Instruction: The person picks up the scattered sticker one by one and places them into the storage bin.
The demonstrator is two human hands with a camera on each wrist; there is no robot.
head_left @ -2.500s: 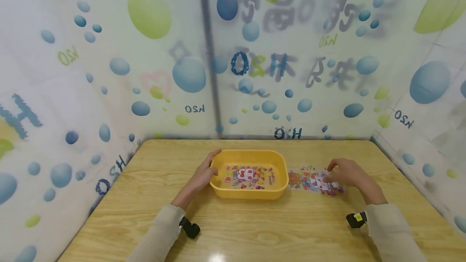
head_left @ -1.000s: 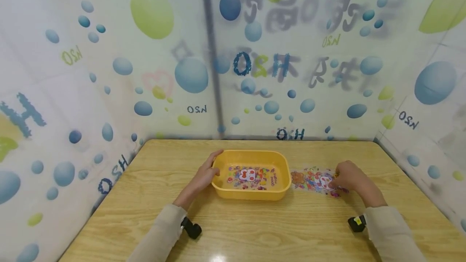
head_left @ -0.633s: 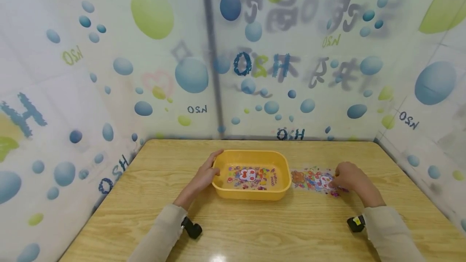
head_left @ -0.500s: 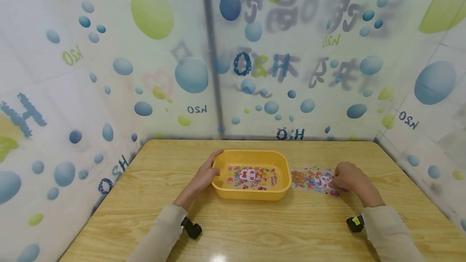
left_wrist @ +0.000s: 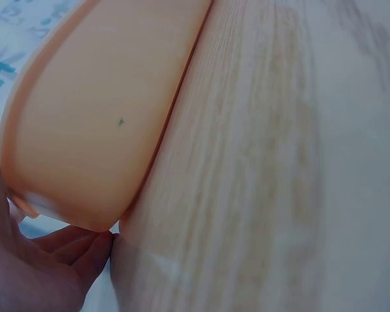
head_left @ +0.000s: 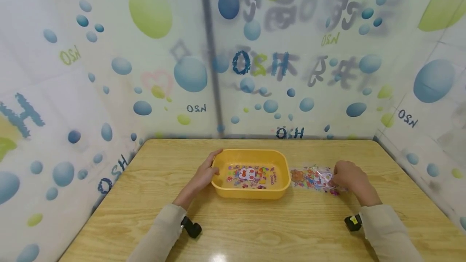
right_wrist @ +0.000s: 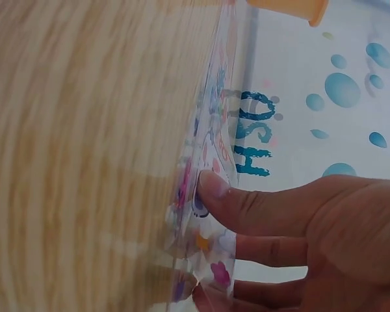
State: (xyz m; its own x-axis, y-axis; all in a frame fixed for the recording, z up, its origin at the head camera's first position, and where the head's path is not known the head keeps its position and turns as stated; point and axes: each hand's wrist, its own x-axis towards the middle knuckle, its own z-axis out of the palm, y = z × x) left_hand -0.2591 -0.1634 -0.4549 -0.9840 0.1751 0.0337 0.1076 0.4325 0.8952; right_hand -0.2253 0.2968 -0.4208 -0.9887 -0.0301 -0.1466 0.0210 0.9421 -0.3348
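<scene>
Left hand [head_left: 202, 176] grips the left end of a yellow rectangular plastic tub [head_left: 251, 194], thumb over the rim inside, fingers outside. Right hand [head_left: 352, 179] pinches the right end of a clear plastic piece [head_left: 310, 178] printed with a brown bear, a white rabbit and small colourful shapes; from the right wrist I see the thumb pressed on its face. That piece lies on the wood-grain surface [head_left: 273, 229] just to the right of the tub; I can't tell if it touches. Looks like a bag, but the film is too glossy for me to be sure. Inside the tub, on its floor, I have a similar rabbit print [head_left: 248, 175] with "good night" lettering. Beige sleeves [head_left: 160, 231], bubble-patterned H2O backdrop [head_left: 309, 27] behind.
</scene>
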